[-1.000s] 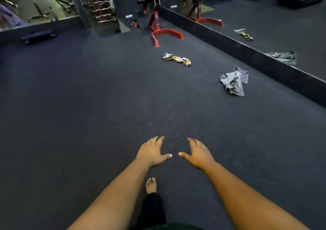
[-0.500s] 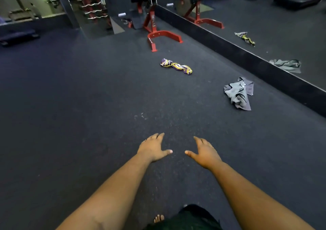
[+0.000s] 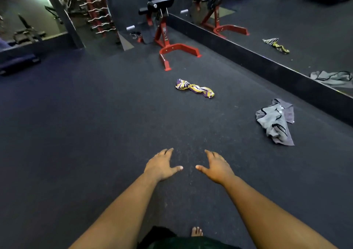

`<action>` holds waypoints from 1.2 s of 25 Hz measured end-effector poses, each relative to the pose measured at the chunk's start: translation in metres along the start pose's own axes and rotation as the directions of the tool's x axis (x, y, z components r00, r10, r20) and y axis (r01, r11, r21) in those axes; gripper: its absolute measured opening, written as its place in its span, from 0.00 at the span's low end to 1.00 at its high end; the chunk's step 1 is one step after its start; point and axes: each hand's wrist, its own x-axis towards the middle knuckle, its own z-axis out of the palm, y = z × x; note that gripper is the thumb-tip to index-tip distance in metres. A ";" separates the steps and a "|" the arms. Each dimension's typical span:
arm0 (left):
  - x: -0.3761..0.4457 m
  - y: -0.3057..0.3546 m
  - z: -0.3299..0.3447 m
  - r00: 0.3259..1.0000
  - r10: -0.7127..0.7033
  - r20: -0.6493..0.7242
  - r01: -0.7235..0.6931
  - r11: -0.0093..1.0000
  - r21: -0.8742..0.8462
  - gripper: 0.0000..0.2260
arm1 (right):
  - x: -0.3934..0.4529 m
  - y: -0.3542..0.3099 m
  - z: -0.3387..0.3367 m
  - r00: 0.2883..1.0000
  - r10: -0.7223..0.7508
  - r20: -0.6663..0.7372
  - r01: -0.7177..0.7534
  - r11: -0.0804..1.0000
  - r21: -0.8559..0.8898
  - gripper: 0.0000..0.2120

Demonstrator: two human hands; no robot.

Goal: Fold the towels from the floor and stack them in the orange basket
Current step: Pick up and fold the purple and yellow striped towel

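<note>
The left hand [image 3: 161,165] reaches forward over the dark floor [image 3: 76,134], fingers spread wide, holding nothing. Just beside it at 3 o'clock, the right hand [image 3: 216,167] does the same, fingers wide and bare. A striped purple-and-yellow towel [image 3: 194,88] lies crumpled at 12 o'clock, near a red bench frame [image 3: 172,50]. A grey towel [image 3: 275,121] lies bunched at 2 o'clock beside the wall mirror [image 3: 296,29]

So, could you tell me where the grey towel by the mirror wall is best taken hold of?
Probably at the flat upper corner of the grey towel, coming from above on the near side: that end lies spread out, while the lower end is bunched.
</note>
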 end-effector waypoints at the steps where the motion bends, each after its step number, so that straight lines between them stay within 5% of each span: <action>1: 0.020 0.000 -0.011 1.000 -0.003 0.002 0.003 1.000 -0.008 0.45 | 0.023 -0.002 -0.010 1.000 -0.001 0.004 0.001 1.000 -0.004 0.44; 17: 0.463 -0.020 -0.255 0.989 0.134 0.064 -0.136 0.991 0.018 0.45 | 0.434 -0.060 -0.190 0.989 0.130 -0.077 -0.124 0.990 0.073 0.41; 30: 0.805 0.061 -0.394 0.981 0.149 0.125 -0.155 0.987 0.043 0.45 | 0.775 0.008 -0.343 0.976 0.219 0.020 -0.220 0.967 0.128 0.42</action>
